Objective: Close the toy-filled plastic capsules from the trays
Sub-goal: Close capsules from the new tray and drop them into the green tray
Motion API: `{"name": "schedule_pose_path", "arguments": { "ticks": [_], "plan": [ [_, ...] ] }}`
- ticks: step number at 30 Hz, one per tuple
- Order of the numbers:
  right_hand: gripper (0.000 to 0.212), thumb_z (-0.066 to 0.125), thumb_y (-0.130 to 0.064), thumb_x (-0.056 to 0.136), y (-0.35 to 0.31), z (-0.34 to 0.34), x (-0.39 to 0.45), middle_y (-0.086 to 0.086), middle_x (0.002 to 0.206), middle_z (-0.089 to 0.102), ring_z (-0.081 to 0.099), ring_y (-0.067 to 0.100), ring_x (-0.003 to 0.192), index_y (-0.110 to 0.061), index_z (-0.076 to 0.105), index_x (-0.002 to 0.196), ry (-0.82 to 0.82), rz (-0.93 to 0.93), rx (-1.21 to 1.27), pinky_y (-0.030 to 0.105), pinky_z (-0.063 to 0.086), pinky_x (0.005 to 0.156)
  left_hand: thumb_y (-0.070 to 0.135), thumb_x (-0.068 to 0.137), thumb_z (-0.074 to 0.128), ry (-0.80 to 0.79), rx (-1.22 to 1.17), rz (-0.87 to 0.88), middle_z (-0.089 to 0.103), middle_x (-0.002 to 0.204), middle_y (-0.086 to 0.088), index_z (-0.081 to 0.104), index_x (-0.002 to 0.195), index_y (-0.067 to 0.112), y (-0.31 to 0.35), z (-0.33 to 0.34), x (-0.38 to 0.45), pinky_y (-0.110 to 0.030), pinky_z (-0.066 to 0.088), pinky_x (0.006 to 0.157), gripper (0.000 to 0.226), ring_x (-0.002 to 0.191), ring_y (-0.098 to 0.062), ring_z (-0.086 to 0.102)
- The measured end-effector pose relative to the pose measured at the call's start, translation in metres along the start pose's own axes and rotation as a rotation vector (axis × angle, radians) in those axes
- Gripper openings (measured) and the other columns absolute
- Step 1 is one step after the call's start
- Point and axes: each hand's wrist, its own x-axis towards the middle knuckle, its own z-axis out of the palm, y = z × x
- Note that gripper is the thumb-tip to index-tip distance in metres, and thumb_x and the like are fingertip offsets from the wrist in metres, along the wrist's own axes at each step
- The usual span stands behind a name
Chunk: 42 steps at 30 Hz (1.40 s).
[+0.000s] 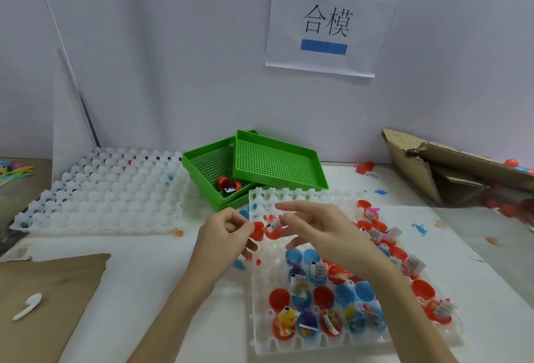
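your hands hold an open red capsule [267, 231] above the near tray [261, 331].

nearest you, that white tray carries open red and blue capsules with toys; over its far end your left hand [224, 235] pinches the empty half with curled fingers, your right hand [318, 228] cups the filled half, forefinger outstretched. beyond lie the green trays [277, 160] and a stack of white trays [101, 189].

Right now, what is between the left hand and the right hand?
In the head view, an open red capsule with a toy and paper slip inside sits between the left hand and right hand; both hold it above the white tray.
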Motion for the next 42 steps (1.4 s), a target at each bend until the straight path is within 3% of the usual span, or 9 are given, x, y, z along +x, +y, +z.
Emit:
{"name": "schedule_pose_path", "arguments": {
  "ticks": [2,7,12,15,18,21,27,35,42],
  "plan": [
    [0.043,0.068,-0.035,0.097,0.000,0.008,0.001,-0.001,0.105,0.079,0.077,0.017,0.094,-0.017,0.064,0.135,0.012,0.013,0.055,0.034,0.063,0.086,0.009,0.094,0.068,0.023,0.020,0.009,0.077,0.070,-0.005,0.066,0.088,0.001,-0.001,0.000,0.001,-0.029,0.057,0.055,0.010,0.060,-0.025,0.074],
    [0.016,0.070,-0.012,0.098,0.004,0.022,0.005,0.006,0.089,0.079,0.078,0.022,0.083,-0.009,0.076,0.112,0.126,-0.013,0.119,0.034,0.064,0.079,0.016,0.097,0.069,0.061,-0.033,0.090,0.074,0.074,-0.009,0.066,0.089,0.006,0.000,0.004,-0.001,-0.038,0.061,0.061,0.014,0.061,-0.024,0.073],
    [0.013,0.074,-0.012,0.095,0.001,0.018,0.005,0.004,0.090,0.080,0.078,0.021,0.083,-0.016,0.080,0.105,0.240,-0.034,0.222,0.030,0.063,0.077,0.029,0.093,0.071,-0.071,-0.325,0.143,0.079,0.096,-0.007,0.076,0.106,0.010,0.012,0.004,-0.006,-0.029,0.063,0.079,0.024,0.087,-0.024,0.078],
    [0.016,0.075,-0.011,0.093,-0.002,0.015,0.004,0.003,0.091,0.080,0.078,0.018,0.083,-0.017,0.081,0.107,0.303,-0.080,0.246,0.022,0.060,0.071,0.016,0.090,0.076,-0.134,-0.346,0.222,0.080,0.107,-0.003,0.078,0.116,0.018,0.016,0.002,-0.008,-0.020,0.058,0.085,0.025,0.098,-0.018,0.076],
    [0.019,0.076,-0.012,0.093,-0.005,0.017,0.002,-0.003,0.092,0.078,0.076,0.015,0.083,-0.021,0.081,0.109,0.335,-0.125,0.189,0.021,0.058,0.069,0.003,0.085,0.081,-0.088,-0.281,0.335,0.077,0.109,-0.003,0.077,0.115,0.018,0.016,0.004,-0.010,-0.022,0.058,0.087,0.034,0.098,-0.017,0.076],
    [0.023,0.077,-0.019,0.092,-0.005,0.020,0.003,-0.007,0.096,0.077,0.076,0.012,0.086,-0.024,0.078,0.115,0.369,-0.164,0.056,0.028,0.062,0.075,0.001,0.082,0.084,-0.037,-0.224,0.451,0.074,0.106,-0.003,0.078,0.110,0.015,0.017,0.006,-0.010,-0.021,0.058,0.085,0.032,0.096,-0.019,0.076],
    [0.016,0.080,-0.011,0.088,-0.005,0.025,0.002,-0.010,0.093,0.077,0.075,0.012,0.089,-0.017,0.076,0.103,0.439,-0.289,-0.048,0.029,0.062,0.079,0.005,0.082,0.085,-0.038,-0.171,0.545,0.077,0.107,0.003,0.075,0.112,0.018,0.014,0.007,-0.012,-0.021,0.058,0.089,0.034,0.101,-0.018,0.076],
    [0.031,0.060,-0.003,0.101,-0.008,0.034,0.001,-0.005,0.113,0.068,0.068,0.012,0.097,-0.019,0.074,0.123,0.416,-0.407,-0.172,0.029,0.060,0.081,0.016,0.081,0.086,0.043,-0.243,0.568,0.078,0.102,0.002,0.074,0.109,0.025,0.013,0.005,-0.011,-0.020,0.058,0.086,0.031,0.099,-0.019,0.076],
    [0.039,0.075,-0.013,0.092,-0.014,0.030,0.000,-0.009,0.107,0.075,0.072,0.013,0.101,-0.019,0.068,0.130,0.422,-0.376,-0.025,0.024,0.059,0.086,0.012,0.081,0.084,-0.059,-0.297,0.578,0.078,0.107,-0.002,0.076,0.113,0.017,0.015,0.002,-0.009,-0.028,0.060,0.091,0.034,0.101,-0.023,0.076]
  ]
}}
